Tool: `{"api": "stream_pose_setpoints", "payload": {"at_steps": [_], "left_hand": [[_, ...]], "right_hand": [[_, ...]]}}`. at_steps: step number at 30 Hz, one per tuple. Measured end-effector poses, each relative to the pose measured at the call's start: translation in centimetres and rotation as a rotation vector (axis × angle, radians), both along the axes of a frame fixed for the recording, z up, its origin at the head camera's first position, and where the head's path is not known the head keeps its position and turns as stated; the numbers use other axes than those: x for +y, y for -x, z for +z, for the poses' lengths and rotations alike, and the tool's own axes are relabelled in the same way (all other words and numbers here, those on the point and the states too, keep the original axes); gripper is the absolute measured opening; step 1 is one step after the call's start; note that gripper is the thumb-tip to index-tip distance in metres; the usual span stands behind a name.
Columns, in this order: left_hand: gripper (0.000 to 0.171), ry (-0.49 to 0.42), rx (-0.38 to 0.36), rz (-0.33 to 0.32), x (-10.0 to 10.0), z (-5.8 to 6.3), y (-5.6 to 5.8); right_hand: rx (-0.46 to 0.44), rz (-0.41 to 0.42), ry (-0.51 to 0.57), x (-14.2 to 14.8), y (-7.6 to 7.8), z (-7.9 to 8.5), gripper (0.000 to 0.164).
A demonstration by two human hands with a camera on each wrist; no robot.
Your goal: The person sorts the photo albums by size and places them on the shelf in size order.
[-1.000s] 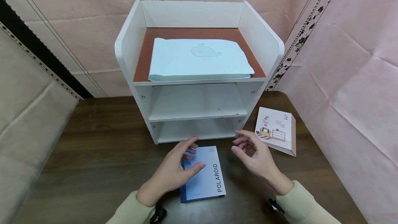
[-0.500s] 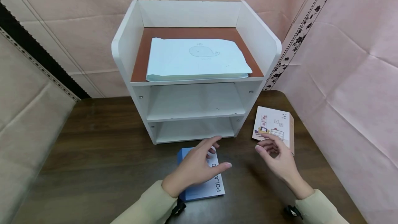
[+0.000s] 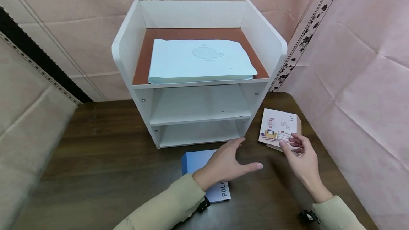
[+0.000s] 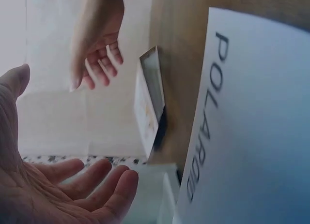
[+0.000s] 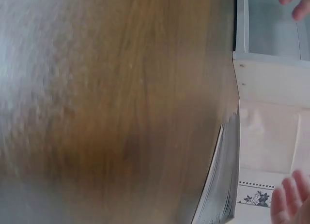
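Observation:
A blue book marked POLAROID [image 3: 198,160] lies on the table, partly hidden under my left hand [image 3: 222,166]. That hand hovers over it with fingers and thumb spread, holding nothing. My right hand [image 3: 305,159] is at the near right corner of a thick white book [image 3: 278,125] with a room drawing on its cover. Its fingers are loosely bent and overlap the cover in the head view. In the left wrist view, a gap shows between the right hand [image 4: 99,45] and the white book [image 4: 147,108]. The right wrist view shows that book's page edges [image 5: 223,171].
A white shelf unit [image 3: 201,121] stands at the back of the brown wooden table [image 3: 96,173]. On its brown top lies a pale blue pad [image 3: 201,63] with a whale drawing. Pale pink cloth [image 3: 351,81] hangs behind and at the sides.
Both hands have moved right: the left from the blue book's left side across it, the right from beside the shelf to the white book's near corner. Both books stay in place.

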State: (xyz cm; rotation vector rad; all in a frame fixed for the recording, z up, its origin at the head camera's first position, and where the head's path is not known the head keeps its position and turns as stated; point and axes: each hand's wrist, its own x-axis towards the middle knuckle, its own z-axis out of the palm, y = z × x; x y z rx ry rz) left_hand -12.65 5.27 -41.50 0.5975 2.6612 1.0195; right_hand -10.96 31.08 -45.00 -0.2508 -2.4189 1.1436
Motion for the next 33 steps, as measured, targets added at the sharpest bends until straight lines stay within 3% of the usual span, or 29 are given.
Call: {"api": "stream_pose_setpoints", "payload": {"at_steps": [5,13,18,25,28,33], "left_hand": [[0.107,-0.007,-0.070,0.029,1.9,-0.9,0.3],[0.108,-0.124,-0.198,0.102,5.5,-1.6,-0.2],[0.110,-0.173,-0.231,0.135,7.7,-2.4,0.0],[0.115,-0.216,-0.226,0.227,10.0,-3.8,0.6],[0.117,-0.240,-0.242,0.266,10.7,-4.2,0.9],[0.120,-0.291,-0.295,0.300,11.3,-4.8,1.9]], "right_hand": [[-0.044,-0.038,0.014,0.5,0.2,0.1,0.058],[-0.092,-0.134,0.100,1.7,0.3,0.1,0.058],[-0.166,-0.207,0.167,2.5,0.5,-0.2,0.066],[-0.282,-0.248,0.293,3.3,0.6,-0.4,0.081],[-0.307,-0.253,0.316,3.9,0.9,-1.1,0.085],[-0.299,-0.265,0.291,5.6,1.8,-4.1,0.086]]}}
